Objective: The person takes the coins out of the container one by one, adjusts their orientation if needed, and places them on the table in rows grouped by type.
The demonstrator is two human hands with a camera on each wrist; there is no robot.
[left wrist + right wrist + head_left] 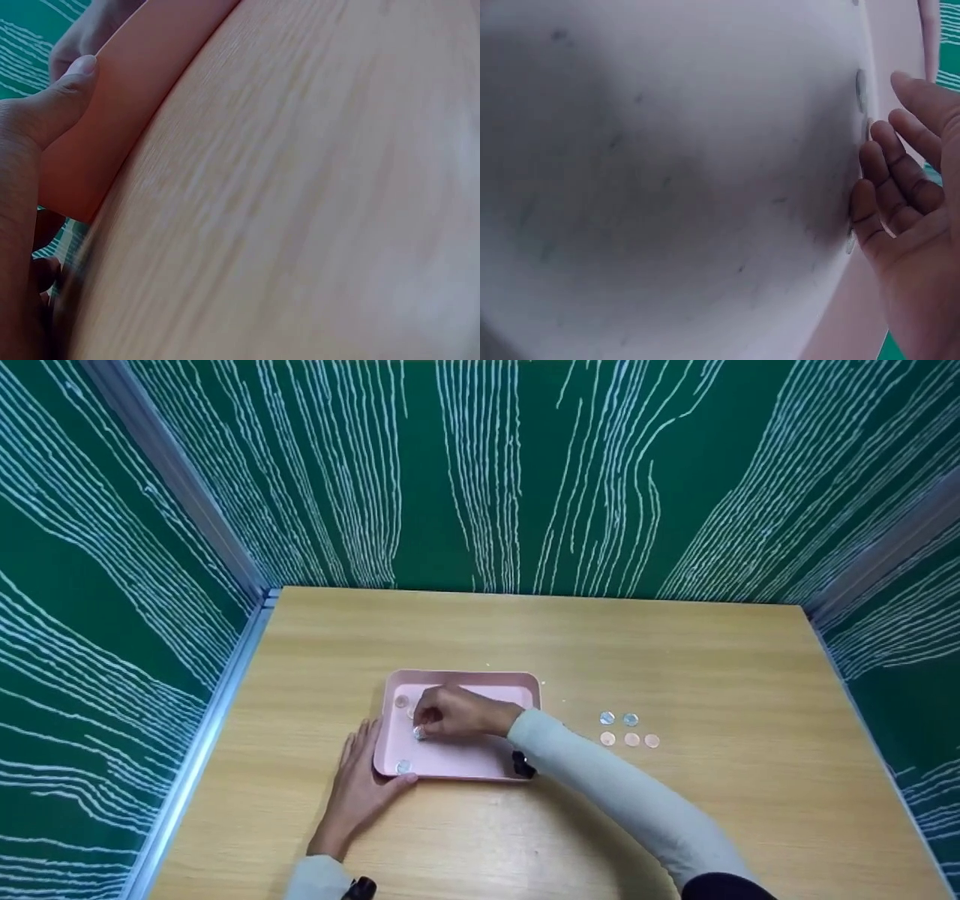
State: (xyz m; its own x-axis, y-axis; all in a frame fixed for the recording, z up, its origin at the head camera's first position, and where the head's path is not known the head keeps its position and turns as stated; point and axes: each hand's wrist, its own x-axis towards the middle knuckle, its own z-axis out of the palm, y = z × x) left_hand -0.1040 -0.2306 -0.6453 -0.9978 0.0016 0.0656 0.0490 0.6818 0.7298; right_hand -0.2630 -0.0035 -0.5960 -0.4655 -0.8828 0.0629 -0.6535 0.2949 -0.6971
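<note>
A shallow pink tray (465, 777) lies on the table. My left hand (361, 791) holds its near-left corner, the thumb (71, 94) against the near wall and the other fingers along the left side. My right hand (454, 711) reaches over the tray with bent, relaxed fingers. Its fingertips are right at a silver coin (419, 733) on the tray floor; in the right wrist view thumb and fingers stand apart beside thin coins (861, 90). A copper-coloured coin (402, 701) lies near the far-left corner, another partly hidden beside the hand. One more silver coin (403, 766) lies near the left thumb.
Right of the tray, on the wooden table (712, 675), two silver coins (607, 718) lie in a row above three copper-coloured coins (632, 739). Green walls with white wavy lines (480, 472) stand behind and at both sides. The right forearm crosses the tray's right edge.
</note>
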